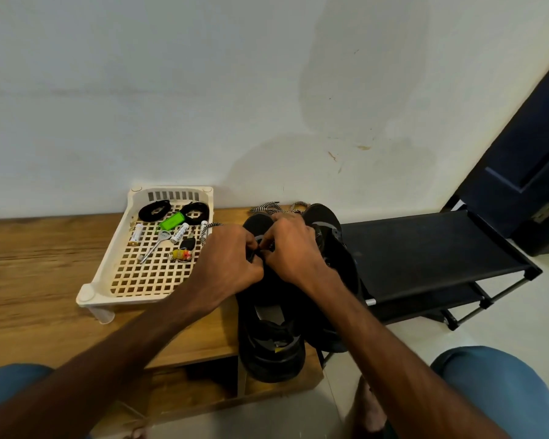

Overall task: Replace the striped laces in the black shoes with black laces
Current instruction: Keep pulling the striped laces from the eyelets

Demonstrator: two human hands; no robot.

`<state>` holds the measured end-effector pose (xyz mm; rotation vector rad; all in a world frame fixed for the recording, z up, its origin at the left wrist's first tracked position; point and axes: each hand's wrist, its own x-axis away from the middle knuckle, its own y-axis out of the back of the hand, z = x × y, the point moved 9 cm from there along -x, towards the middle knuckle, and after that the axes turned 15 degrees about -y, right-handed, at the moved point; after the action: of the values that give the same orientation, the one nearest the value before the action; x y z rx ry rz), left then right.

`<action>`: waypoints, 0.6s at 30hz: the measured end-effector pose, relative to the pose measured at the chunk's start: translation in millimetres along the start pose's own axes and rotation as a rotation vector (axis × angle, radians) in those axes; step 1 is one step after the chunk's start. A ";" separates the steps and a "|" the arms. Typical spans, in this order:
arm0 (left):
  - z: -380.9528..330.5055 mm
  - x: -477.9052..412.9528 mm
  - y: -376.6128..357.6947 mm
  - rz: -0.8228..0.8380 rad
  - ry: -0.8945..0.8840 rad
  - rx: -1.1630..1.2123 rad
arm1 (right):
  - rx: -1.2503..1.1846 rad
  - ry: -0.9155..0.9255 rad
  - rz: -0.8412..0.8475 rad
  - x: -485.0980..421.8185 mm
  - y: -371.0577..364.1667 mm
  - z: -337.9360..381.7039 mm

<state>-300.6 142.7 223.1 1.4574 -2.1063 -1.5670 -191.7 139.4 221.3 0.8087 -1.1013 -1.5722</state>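
Unlacing looks underway: left hand [225, 264] and right hand [293, 248] pinch at one shoe [270, 359] by its eyelets, striped laces [267, 208] trailing loose, black laces [154, 210] untouched in the tray [89, 296].

Dark print runs along the white batteries [180, 232] in the tray [171, 189], too small to read.

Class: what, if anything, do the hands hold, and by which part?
The left hand and right hand both pinch at the lacing of the near black shoe. A striped lace trails from the left hand; the pinched spot is hidden.
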 end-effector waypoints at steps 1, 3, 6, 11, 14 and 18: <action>0.5 0.3 0.7 -0.004 0.000 0.002 | -0.015 -0.007 0.001 -1.7 -0.6 -0.8; 2.0 1.1 2.4 -0.013 0.016 0.001 | -0.037 -0.029 0.017 -4.4 0.7 -3.8; 3.7 1.8 3.2 -0.020 0.044 -0.001 | -0.117 -0.073 -0.041 -11.2 27.3 -17.3; 2.5 2.6 2.7 -0.042 0.058 -0.003 | -0.587 -0.098 -0.382 -3.5 101.8 -60.6; 0.8 1.9 1.1 -0.028 0.050 -0.026 | -0.462 -0.108 -0.323 3.4 79.2 -59.7; 1.5 2.0 1.4 -0.017 0.025 -0.029 | -0.097 0.069 -0.166 9.6 37.7 -16.6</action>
<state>-303.4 142.1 222.7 1.4820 -2.0546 -1.5700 -166.1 123.2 250.7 0.9003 -0.9202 -1.7088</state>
